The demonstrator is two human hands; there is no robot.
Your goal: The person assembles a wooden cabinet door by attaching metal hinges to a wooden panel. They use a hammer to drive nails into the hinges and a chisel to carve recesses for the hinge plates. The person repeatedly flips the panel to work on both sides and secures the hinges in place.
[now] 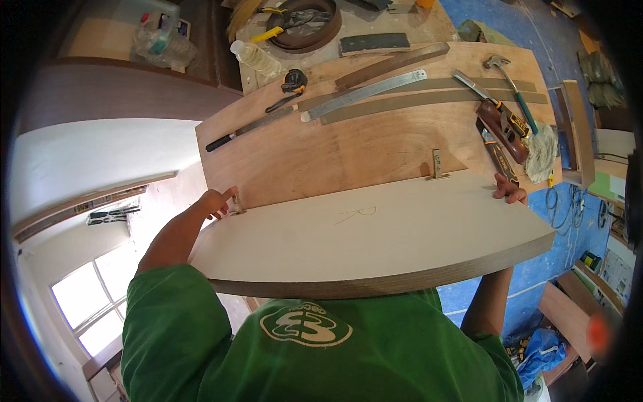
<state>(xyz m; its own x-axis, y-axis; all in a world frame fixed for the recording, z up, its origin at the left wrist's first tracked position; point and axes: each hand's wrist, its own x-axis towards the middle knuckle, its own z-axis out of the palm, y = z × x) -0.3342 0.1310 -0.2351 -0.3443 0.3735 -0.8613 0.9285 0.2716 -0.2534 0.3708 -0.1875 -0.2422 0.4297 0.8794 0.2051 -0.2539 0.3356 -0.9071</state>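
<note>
A white panel [288, 242] with a brown wood-grain edge and a pencilled mark lies across the near side of the workbench, against my front. Two metal hinges stand up at its far edge: the right hinge [437, 165] in full view, the left hinge [236, 203] partly behind fingers. My left hand [216, 203] is closed at the panel's far left corner, its fingers curled and the index finger against the left hinge. At the far right corner my right hand [510, 189] grips the panel, fingertips on top. The rest of that hand is hidden below the panel.
On the plywood worktop [288, 164] lie a steel ruler [365, 95], wood strips, a file [251, 127], a tape measure [294, 82], a hammer [512, 90], a chisel [492, 94], a hand plane [502, 130] and a utility knife [497, 154]. A clear bottle [258, 60] stands behind.
</note>
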